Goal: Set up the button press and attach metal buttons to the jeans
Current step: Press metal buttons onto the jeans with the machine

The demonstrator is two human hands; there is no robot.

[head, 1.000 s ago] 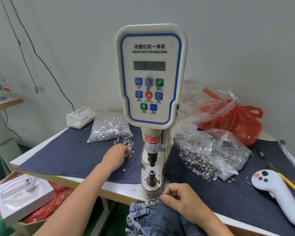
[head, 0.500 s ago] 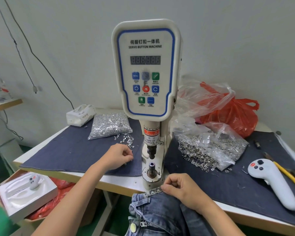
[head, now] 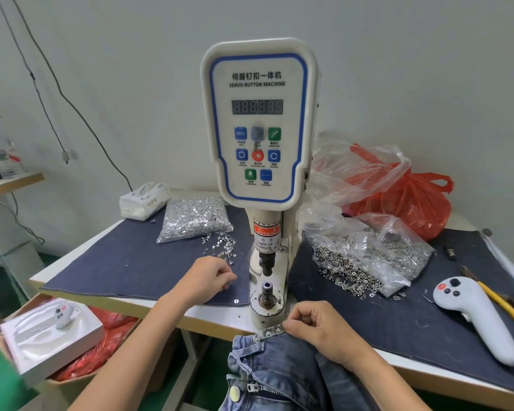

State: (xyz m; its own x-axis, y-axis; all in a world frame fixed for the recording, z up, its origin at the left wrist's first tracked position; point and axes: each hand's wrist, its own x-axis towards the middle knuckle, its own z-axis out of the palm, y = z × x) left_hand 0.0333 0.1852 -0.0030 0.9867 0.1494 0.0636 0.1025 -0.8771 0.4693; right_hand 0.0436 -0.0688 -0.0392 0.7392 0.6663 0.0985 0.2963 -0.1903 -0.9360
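Left hand [head: 209,278] drawn back from loose tacks [head: 223,247] toward the press [head: 266,295], fingertips pinched, contents unclear; right hand [head: 318,327] pinching jeans [head: 267,360] waistband at bench [head: 220,318] edge, ready for loading

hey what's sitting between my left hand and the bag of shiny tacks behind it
In the head view, loose tacks lie scattered on the denim mat between the left hand and the bag of tacks.
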